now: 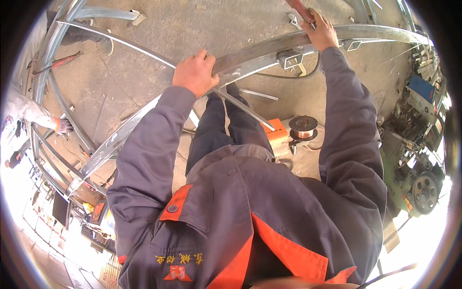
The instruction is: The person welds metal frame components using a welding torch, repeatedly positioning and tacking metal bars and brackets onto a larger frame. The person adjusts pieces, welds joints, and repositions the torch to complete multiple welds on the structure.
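A long curved metal beam (262, 49) arches in front of me. My left hand (195, 73) is closed over it where a thin straight metal bar (130, 44) crosses. The bar passes under my fist and comes out below it, slanting toward my legs. Farther right, my right hand (320, 32) rests at the beam's far edge, fingers wrapped round the red handle of a tool (300, 8); the frame cuts off its far end. Beside that handle lies a silver jaw-shaped metal piece (293, 20). Short square-tube brackets (292, 61) stick out from the beam's near side.
An orange box (277, 131) and a spool of copper-coloured wire (303, 128) stand right of my legs. At left, a co-worker's gloved hand (63, 125) is near more curved metal frames (67, 108). A green machine with a wheel (424, 192) stands at far right.
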Tool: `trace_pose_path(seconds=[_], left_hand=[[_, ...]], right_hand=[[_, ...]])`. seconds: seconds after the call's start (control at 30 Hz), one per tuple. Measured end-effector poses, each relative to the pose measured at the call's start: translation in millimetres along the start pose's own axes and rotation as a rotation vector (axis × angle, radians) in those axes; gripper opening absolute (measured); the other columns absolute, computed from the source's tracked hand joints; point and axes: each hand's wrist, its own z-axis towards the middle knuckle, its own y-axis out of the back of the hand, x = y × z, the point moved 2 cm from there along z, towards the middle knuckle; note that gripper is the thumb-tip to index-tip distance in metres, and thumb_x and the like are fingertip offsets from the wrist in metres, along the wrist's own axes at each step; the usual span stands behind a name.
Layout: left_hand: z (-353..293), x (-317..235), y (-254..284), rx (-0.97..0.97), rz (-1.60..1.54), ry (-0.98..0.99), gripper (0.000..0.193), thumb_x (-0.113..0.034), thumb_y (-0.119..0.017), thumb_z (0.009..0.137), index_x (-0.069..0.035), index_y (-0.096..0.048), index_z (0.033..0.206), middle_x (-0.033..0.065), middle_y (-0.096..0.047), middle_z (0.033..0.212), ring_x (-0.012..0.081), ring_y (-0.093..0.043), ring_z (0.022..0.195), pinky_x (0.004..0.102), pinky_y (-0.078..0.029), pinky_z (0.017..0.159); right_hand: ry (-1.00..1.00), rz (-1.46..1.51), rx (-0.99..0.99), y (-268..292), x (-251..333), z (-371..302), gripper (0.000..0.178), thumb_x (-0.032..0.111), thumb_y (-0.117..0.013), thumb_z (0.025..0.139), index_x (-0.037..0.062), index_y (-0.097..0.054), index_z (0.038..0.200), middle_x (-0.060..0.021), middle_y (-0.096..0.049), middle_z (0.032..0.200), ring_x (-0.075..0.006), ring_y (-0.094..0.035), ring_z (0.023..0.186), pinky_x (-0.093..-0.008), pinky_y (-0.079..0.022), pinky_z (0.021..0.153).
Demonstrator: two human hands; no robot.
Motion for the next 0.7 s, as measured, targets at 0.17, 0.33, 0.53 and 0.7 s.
trace_pose_path(seconds=[0.17,0.33,0.53,0.7], left_hand=[[2.4,-4.2,-1.2,-0.001,0.011,-0.02,0.032,-0.029,-0.079,0.079,-0.007,-0.065,0.099,0.0136,-0.062,0.104,0.0371,-0.07,0.093,0.0487,-0.058,0.078],[7.6,-3.9,-5.7,-0.013,0.034,-0.04,0.032,-0.028,-0.078,0.08,-0.007,-0.064,0.099,0.0145,-0.062,0.103,0.0384,-0.069,0.093,0.0497,-0.058,0.078],[9.4,0.0,-9.9,0.084,0.019,0.004,0.032,-0.028,-0.078,0.08,-0.007,-0.063,0.099,0.0153,-0.063,0.103,0.0396,-0.069,0.094,0.0508,-0.058,0.079],[12.9,0.3,-8.7,0.099,0.045,-0.031,0.032,-0.028,-0.078,0.08,-0.006,-0.063,0.099,0.0156,-0.063,0.102,0.0389,-0.069,0.095,0.0516,-0.058,0.079]], right_hand=[[0.019,-0.008,-0.022,-2.1,-13.2,3.9,0.072,0.059,-0.066,0.094,0.0191,-0.051,0.152,-0.0177,-0.067,0.136,-0.0376,-0.062,0.127,-0.0464,-0.049,0.104],[-0.019,0.018,0.05,-8.4,-16.3,3.3,0.071,0.059,-0.065,0.094,0.0196,-0.051,0.152,-0.0166,-0.068,0.136,-0.0378,-0.062,0.127,-0.0461,-0.047,0.106],[0.051,-0.084,-0.126,-0.4,-5.8,-0.4,0.068,0.057,-0.064,0.096,0.0181,-0.054,0.15,-0.0158,-0.069,0.133,-0.0373,-0.063,0.124,-0.0469,-0.046,0.108],[0.188,0.078,-0.208,34.5,55.7,-51.5,0.04,0.035,-0.068,0.097,0.015,-0.068,0.131,-0.0117,-0.069,0.129,-0.0345,-0.063,0.12,-0.0471,-0.049,0.104]])
